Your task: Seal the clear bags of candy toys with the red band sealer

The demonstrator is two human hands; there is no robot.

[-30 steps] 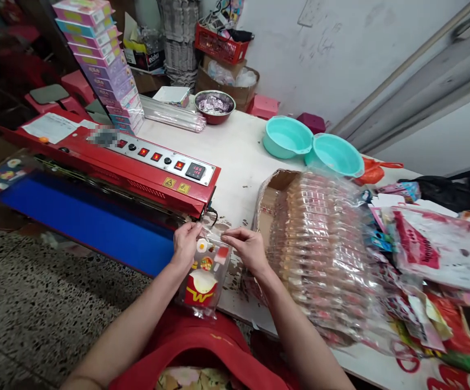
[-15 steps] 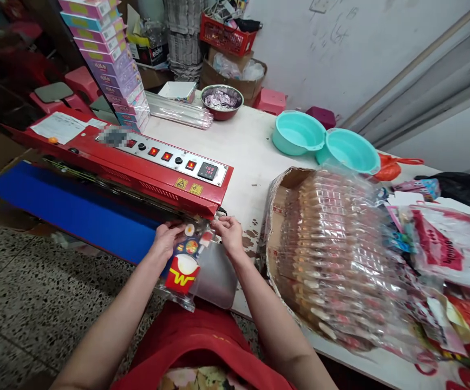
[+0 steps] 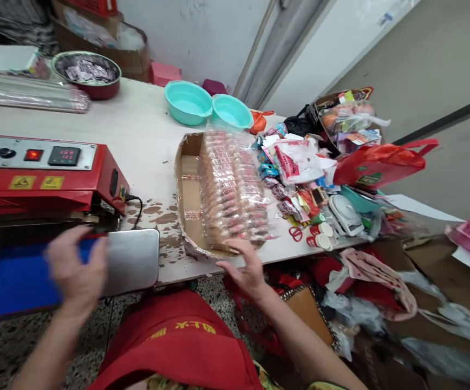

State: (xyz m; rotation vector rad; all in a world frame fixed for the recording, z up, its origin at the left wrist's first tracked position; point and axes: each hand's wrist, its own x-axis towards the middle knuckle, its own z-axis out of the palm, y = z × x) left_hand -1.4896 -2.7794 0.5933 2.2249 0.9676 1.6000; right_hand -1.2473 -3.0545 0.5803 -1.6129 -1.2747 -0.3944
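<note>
My left hand (image 3: 78, 265), a little blurred, is over the blue conveyor belt (image 3: 19, 279) with thumb and fingers apart and nothing in it. My right hand (image 3: 246, 268) has its fingers spread at the near edge of the cardboard box (image 3: 190, 216). Rows of clear plastic packets (image 3: 230, 189) stand in that box, just beyond my right fingers. The red sealing machine (image 3: 48, 187) with lit switches and a red number display sits above the belt. A smooth metal plate (image 3: 133, 260) extends right from the belt. Part of a packet shows blurred at the far left edge.
Two turquoise basins (image 3: 188, 103) and a bowl of small sachets (image 3: 86, 73) stand at the back. Right of the box lie mixed packets, red scissors (image 3: 295, 233), paper cups (image 3: 320, 238) and a red bag (image 3: 377, 165). A black cord (image 3: 139, 208) runs from the machine.
The view has swung right. Both hands have let go of the printed packet and moved apart; my right hand has come to the box of packets, and my left stays over the belt.
</note>
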